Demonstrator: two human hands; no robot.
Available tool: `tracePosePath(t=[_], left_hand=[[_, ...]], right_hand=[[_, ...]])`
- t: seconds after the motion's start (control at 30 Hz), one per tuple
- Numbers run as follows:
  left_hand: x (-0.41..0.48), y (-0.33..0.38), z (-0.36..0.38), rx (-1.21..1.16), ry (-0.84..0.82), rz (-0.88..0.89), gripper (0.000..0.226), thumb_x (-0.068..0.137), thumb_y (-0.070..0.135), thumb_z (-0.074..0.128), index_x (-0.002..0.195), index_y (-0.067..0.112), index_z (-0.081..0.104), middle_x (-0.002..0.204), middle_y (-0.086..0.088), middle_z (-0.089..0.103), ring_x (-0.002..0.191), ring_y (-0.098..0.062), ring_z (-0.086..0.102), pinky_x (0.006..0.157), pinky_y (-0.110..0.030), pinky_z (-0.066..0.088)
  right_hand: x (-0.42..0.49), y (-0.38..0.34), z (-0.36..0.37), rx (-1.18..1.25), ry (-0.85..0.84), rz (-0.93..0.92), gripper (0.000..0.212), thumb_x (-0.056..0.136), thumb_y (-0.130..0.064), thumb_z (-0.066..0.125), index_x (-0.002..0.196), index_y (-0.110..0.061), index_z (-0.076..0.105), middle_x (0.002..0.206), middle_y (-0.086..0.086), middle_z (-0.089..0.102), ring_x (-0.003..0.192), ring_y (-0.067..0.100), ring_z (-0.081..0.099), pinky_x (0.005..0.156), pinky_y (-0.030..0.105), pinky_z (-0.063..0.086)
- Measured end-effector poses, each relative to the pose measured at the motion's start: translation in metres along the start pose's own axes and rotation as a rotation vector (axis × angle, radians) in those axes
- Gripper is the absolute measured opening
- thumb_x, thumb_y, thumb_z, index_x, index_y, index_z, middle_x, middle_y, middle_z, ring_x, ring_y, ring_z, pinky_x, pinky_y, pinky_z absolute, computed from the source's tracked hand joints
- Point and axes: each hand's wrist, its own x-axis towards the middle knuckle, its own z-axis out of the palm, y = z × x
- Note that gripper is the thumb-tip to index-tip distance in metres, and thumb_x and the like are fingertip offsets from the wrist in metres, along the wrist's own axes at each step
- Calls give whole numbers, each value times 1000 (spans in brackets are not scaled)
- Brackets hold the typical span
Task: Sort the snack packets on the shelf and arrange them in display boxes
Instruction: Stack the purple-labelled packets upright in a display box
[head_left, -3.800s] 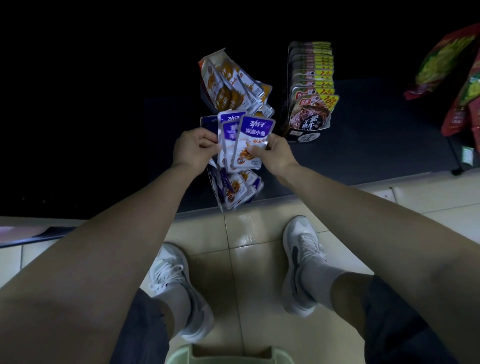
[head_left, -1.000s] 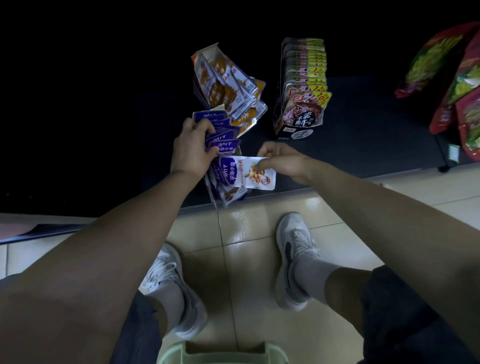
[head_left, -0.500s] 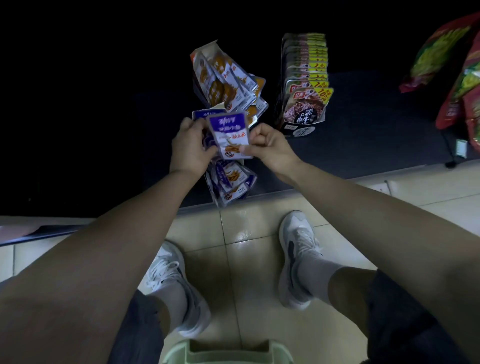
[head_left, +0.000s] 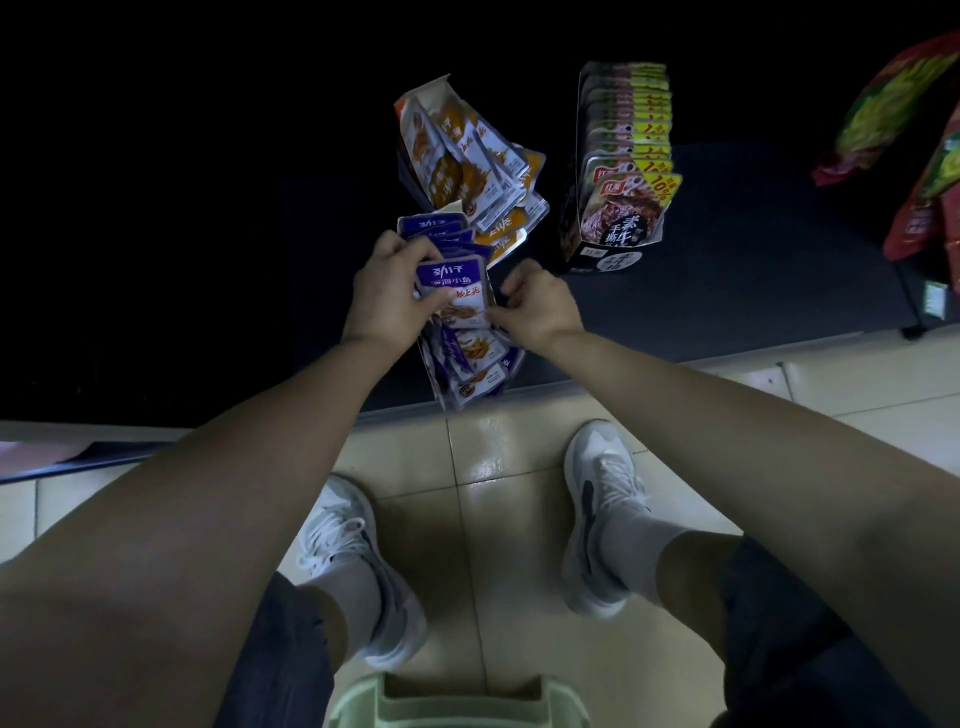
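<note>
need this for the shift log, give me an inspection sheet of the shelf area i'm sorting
surface: dark shelf, dimly lit
job's things: purple packets in hand, more below them; orange packets jumbled behind; display box filled with upright dark packets
clutter: red and green bags at right
grippers: left hand grips the purple packets; right hand pinches the front one's edge
cables: nothing seen
surroundings: tiled floor, pale green bin at bottom edge

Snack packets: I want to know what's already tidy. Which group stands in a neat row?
The dark packets with yellow corners, in the black display box on the right. The orange packets and purple packets lie fanned and askew.
</note>
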Motion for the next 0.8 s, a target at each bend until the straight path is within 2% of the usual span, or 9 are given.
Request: tracePosePath(t=[0.07,0.1,0.2,0.33,0.5,0.6,0.67,0.73,0.8], left_hand=[[-1,3,1,18,7,-12,33,79,15,76,107,9,60,117,-10,49,103,-19,54,83,-17,39],[-1,4,2,26,9,-16,32,79,15,76,106,9,59,117,-10,48,104,-20,55,83,-18,40],[-3,5,2,41,1,-22,31,80,14,75,106,10,59,118,-10,47,104,-22,56,84,-19,40],[-3,6,3,53,9,-37,32,82,14,74,109,10,58,119,-10,47,105,-21,55,85,-18,40],[0,9,5,86,13,-54,33,83,14,72,112,7,57,121,-14,48,107,-29,56,89,-32,46],[0,9,7,142,10,-46,36,83,18,72,114,9,56,123,-14,48,105,-33,57,89,-42,50],[0,10,7,186,11,-41,36,84,20,72,115,10,56,124,-13,47,104,-33,57,86,-41,50],[-1,10,6,222,19,-32,36,84,21,71,115,10,56,124,-12,48,103,-33,58,83,-41,50],[-2,10,5,248,27,-21,35,85,21,71,114,10,56,123,-12,48,101,-33,59,80,-41,51]], right_hand=[[-3,1,-3,-168,-130,140,52,70,-52,78,95,-15,52,88,0,56,79,16,55,60,29,41],[-5,1,-2,-235,-218,181,57,67,-58,78,94,-13,55,87,2,58,79,17,57,56,27,40],[-10,2,5,-232,-318,220,48,69,-46,82,90,-9,61,85,6,63,76,19,62,52,24,43],[-8,1,-4,-13,-316,311,23,81,-21,76,86,-1,67,68,8,66,54,13,63,54,25,56],[-13,2,-22,152,-306,317,15,87,-13,70,76,-4,64,76,16,70,61,19,67,64,29,60],[-17,5,-24,144,-291,277,18,90,-10,64,73,-5,62,79,20,70,61,22,66,71,38,60],[-18,4,-24,76,-219,200,20,89,-11,61,69,-10,57,79,15,67,68,23,66,76,40,59],[-17,3,-24,1,-111,111,21,89,-17,59,69,-16,50,81,8,63,75,19,61,73,33,54],[-16,3,-24,91,-78,137,22,91,-19,57,71,-15,48,74,4,58,65,14,55,60,27,48]])
